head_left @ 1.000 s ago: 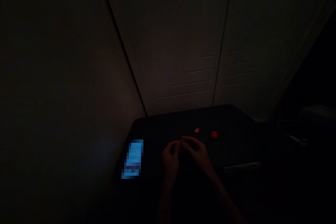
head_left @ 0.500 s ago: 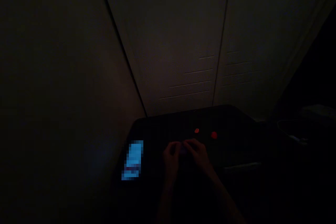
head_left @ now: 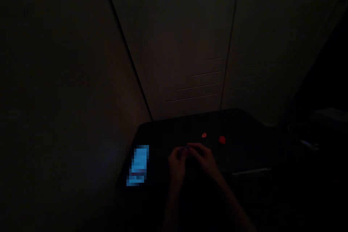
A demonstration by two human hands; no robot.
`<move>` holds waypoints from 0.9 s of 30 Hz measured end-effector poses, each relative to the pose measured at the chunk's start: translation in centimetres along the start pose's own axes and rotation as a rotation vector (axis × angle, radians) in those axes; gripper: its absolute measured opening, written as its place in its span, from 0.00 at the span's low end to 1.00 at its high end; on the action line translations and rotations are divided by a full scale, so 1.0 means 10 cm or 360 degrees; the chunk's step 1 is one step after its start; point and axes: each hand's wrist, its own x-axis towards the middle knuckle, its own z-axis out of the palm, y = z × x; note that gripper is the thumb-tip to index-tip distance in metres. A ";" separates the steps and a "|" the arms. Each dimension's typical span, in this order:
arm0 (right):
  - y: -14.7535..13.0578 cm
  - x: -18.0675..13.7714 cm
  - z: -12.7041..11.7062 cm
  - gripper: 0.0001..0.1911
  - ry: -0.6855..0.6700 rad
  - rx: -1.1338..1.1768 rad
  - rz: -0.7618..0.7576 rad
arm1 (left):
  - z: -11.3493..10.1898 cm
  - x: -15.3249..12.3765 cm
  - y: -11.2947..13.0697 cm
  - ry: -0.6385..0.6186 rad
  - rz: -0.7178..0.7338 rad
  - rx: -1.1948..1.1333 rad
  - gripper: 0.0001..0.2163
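The scene is very dark. My left hand [head_left: 177,160] and my right hand [head_left: 203,155] meet over the dark tabletop [head_left: 168,132], fingertips pinched together. Between them is a small purplish piece [head_left: 184,148]; its kind is too dim to make out. Both hands' fingers press on it. Just beyond my hands lies a small pinkish-red lump [head_left: 204,135]. Farther right, a rounder bright red lump [head_left: 222,140] rests on the table.
A blurred, glowing blue screen [head_left: 138,166] lies at the table's left edge. Pale panels with grooves [head_left: 195,87] rise behind the table, and a wall [head_left: 67,98] stands at left. A white cable [head_left: 296,134] shows at far right.
The purplish piece now shows more plainly between my fingertips, a little to the left of before. My hands have shifted only slightly; the red lumps stay put.
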 end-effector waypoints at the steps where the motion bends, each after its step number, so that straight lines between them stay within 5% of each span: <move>1: 0.01 0.00 0.00 0.14 0.0003 0.0017 0.0033 | 0.00 0.00 0.00 -0.0005 -0.0006 -0.0004 0.16; 27: -0.03 0.00 0.00 0.14 0.0119 0.0056 0.0063 | 0.01 -0.01 0.05 -0.0044 0.0015 0.0138 0.20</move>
